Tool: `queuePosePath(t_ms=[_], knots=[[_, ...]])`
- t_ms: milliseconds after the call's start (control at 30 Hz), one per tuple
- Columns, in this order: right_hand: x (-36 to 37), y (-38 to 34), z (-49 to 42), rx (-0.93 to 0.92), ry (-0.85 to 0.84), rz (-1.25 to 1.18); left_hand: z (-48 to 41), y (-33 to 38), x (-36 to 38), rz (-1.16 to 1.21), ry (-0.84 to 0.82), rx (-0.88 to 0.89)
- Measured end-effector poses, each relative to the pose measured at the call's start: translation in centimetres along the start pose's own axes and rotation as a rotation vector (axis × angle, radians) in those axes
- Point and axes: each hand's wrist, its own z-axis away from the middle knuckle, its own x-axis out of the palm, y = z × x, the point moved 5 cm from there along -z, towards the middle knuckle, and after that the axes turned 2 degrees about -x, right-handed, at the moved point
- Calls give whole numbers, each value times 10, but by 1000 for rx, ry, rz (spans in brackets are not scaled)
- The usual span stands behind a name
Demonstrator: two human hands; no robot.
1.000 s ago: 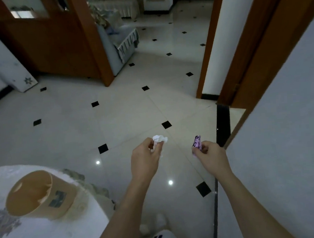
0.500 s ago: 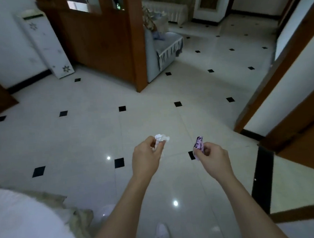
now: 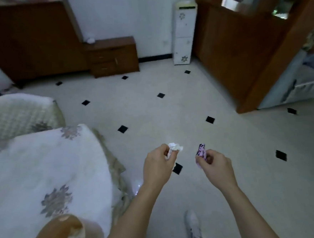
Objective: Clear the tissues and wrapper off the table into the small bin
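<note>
2 bare hands reach forward over a pale tiled floor [image 3: 152,119] dotted with small black squares. The left hand [image 3: 158,167] is pinched shut on a crumpled white tissue [image 3: 175,147], which sticks up from between thumb and fingertips. The right hand [image 3: 216,165] is pinched shut on a small purple patterned wrapper [image 3: 200,150], held nearly upright with its long axis pointing up and slightly away. The 2 hands are near each other but apart, not touching, and both hang in the air over the floor rather than over any surface.

To the left, a table [image 3: 44,164] covered in a white cloth with grey flower prints fills the lower left. At its near edge, close to the bottom of the view, sits the small bin [image 3: 54,235], tan and tipped so its open mouth faces roughly right. It lies below and to the left of both hands, close beside the left forearm.

The left hand looks nearer to the bin, so the tissue would probably go in first, with a pull back and leftward. The right hand would need to cross further. No other tissues show on the visible part of the table.

Beyond stand a wooden cabinet [image 3: 113,56] and a white water dispenser [image 3: 183,33].
</note>
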Motion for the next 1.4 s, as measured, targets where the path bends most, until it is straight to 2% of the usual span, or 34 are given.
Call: queuePosePath(t_ms=[167,333,600,767,1033,1200,1233,1300,1367,1400], knots=[[74,-69,-57,-220,-310,7,-11,-35,-61,-73,296,-239],[140,-130,-69,-420,-582,-2,18,-59,-112,-98,550,-453],[219,-199,18,-751,-972,25,132,-85,-162,-191,988,-780],[242,-221,91,-975,-1112,83,204,-84,-179,-248,1127,-912],[261,-247,146,-1211,-1133,139,237,-89,-198,-533,1024,-978],[271,-253,157,-1268,-1079,173,230,-95,-205,-570,998,-960],[275,-252,159,-1282,-1079,179,228,-100,-205,-565,968,-959],[282,-248,162,-1330,-1096,244,223,-113,-201,-590,800,-1014],[286,-242,160,-1461,-1045,364,223,-118,-196,-650,657,-1072],[286,-238,159,-1539,-985,441,225,-118,-195,-673,646,-1076]])
